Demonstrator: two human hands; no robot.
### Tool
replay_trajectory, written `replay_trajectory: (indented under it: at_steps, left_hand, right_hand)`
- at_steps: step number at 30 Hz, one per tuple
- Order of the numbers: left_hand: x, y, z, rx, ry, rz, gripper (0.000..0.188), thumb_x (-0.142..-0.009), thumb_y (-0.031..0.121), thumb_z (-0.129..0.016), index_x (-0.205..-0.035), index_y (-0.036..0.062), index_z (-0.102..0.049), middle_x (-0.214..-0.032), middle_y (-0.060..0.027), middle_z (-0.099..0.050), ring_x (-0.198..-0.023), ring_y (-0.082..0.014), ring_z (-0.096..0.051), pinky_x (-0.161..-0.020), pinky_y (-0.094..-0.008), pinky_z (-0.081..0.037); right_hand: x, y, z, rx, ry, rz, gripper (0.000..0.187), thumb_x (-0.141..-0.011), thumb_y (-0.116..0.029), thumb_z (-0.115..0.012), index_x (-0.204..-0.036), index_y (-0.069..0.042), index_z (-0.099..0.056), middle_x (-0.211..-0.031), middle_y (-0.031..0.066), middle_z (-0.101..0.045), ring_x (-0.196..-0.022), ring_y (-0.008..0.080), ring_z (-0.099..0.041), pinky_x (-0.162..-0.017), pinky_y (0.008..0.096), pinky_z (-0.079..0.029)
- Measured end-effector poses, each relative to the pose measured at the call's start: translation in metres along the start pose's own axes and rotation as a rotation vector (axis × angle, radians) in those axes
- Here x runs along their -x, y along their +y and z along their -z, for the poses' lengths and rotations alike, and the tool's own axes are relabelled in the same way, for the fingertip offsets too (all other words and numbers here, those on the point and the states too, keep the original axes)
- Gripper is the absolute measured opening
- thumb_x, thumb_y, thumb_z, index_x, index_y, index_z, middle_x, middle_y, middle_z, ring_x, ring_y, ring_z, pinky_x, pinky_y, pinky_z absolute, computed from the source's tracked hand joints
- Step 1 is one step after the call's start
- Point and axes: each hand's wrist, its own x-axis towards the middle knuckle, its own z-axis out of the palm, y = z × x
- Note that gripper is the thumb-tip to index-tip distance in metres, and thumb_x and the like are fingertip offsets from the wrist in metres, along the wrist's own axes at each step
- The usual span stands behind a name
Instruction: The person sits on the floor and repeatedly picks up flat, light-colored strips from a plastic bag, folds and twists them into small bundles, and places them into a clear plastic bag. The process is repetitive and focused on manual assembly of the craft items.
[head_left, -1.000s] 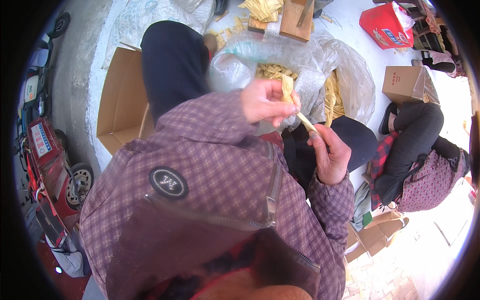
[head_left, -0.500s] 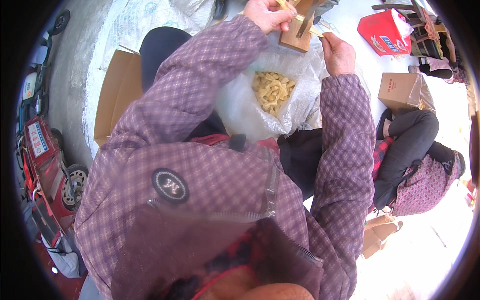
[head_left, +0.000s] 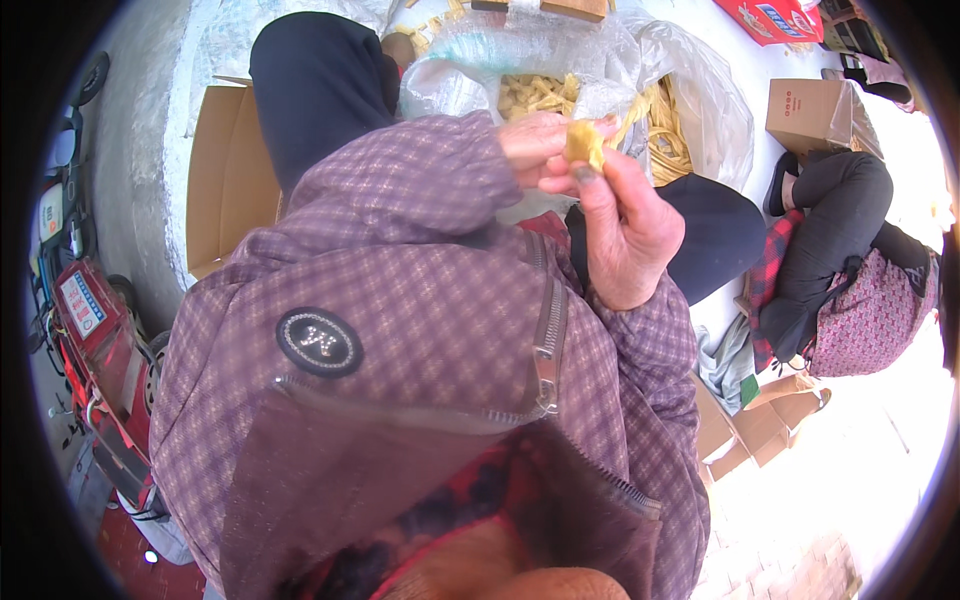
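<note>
In front of my chest my two hands meet at a folded yellow strip (head_left: 583,145). My left hand (head_left: 530,145) pinches it from the left, its fingers partly behind the fold. My right hand (head_left: 635,225) has thumb and fingers closed on its right side. A loose length of the strip runs up toward a clear plastic bag (head_left: 715,100) that holds long yellow strips (head_left: 667,140). Just beyond my hands lies another plastic bag (head_left: 450,85), with short folded yellow pieces (head_left: 540,95) in it.
A wooden block (head_left: 575,8) is at the top edge. An open cardboard box (head_left: 235,175) stands at my left. To the right are a person's bent legs (head_left: 835,220), a cardboard box (head_left: 805,108) and a red package (head_left: 765,18). A red vehicle (head_left: 95,320) stands far left.
Both hands have come back from the wooden block toward my chest and closer together. The strip, stretched between them before, is now folded into a small bundle. The view has shifted downward.
</note>
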Motion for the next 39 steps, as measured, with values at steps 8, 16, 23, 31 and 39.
replay_trajectory:
  at_steps: [8, 16, 23, 31, 39]
  left_hand:
    - [0.033, 0.031, -0.063, 0.199, -0.086, 0.096, 0.031, -0.084, 0.029, -0.058, -0.093, -0.0003, -0.058, -0.084, -0.005, -0.058, -0.078, -0.0094, -0.055, -0.07, -0.0221, -0.045]
    - [-0.001, -0.012, -0.031, -0.116, 0.025, 0.101, 0.019, -0.083, 0.018, -0.057, -0.089, 0.0004, -0.058, -0.079, -0.0037, -0.06, -0.069, -0.0082, -0.058, -0.059, -0.0199, -0.047]
    - [0.005, -0.017, -0.024, -1.338, 0.174, -0.436, 0.024, -0.072, 0.002, -0.052, -0.095, 0.0044, -0.057, -0.081, -0.006, -0.057, -0.071, -0.0241, -0.058, -0.06, -0.0272, -0.047]
    - [-0.014, -0.022, -0.004, -0.886, 0.052, -0.892, 0.029, -0.069, -0.005, -0.054, -0.097, 0.0049, -0.056, -0.096, -0.0095, -0.053, -0.08, -0.0247, -0.055, -0.068, -0.0285, -0.045]
    - [-0.009, -0.01, 0.008, -1.152, 0.114, -0.663, 0.021, -0.073, -0.003, -0.056, -0.093, 0.0029, -0.056, -0.087, -0.0041, -0.059, -0.081, -0.0167, -0.058, -0.071, -0.0257, -0.046]
  right_hand:
    - [0.025, -0.05, 0.029, 0.156, -0.246, 0.269, 0.021, -0.088, -0.012, -0.049, -0.097, 0.006, -0.055, -0.083, 0.016, -0.064, -0.072, 0.0233, -0.065, -0.068, 0.031, -0.05]
    - [0.017, -0.016, 0.021, 0.103, 0.233, -0.144, 0.014, -0.085, -0.001, -0.053, -0.098, 0.002, -0.058, -0.073, 0.0078, -0.06, -0.059, 0.0097, -0.059, -0.055, 0.0202, -0.045]
    - [0.019, 0.03, 0.019, 0.246, 0.201, -0.346, 0.016, -0.09, -0.01, -0.048, -0.085, 0.003, -0.056, -0.059, 0.0032, -0.055, -0.045, 0.0063, -0.053, -0.041, 0.0223, -0.041]
    - [0.013, 0.05, 0.04, -0.526, -0.141, -0.725, 0.024, -0.093, -0.017, -0.038, -0.098, 0.003, -0.052, -0.073, 0.0082, -0.06, -0.045, 0.0078, -0.051, -0.041, 0.0144, -0.034]
    - [0.016, 0.049, 0.022, -0.151, 0.09, -0.528, 0.024, -0.088, -0.016, -0.053, -0.104, 0.003, -0.051, -0.078, 0.0085, -0.062, -0.057, 0.0089, -0.059, -0.047, 0.0173, -0.042]
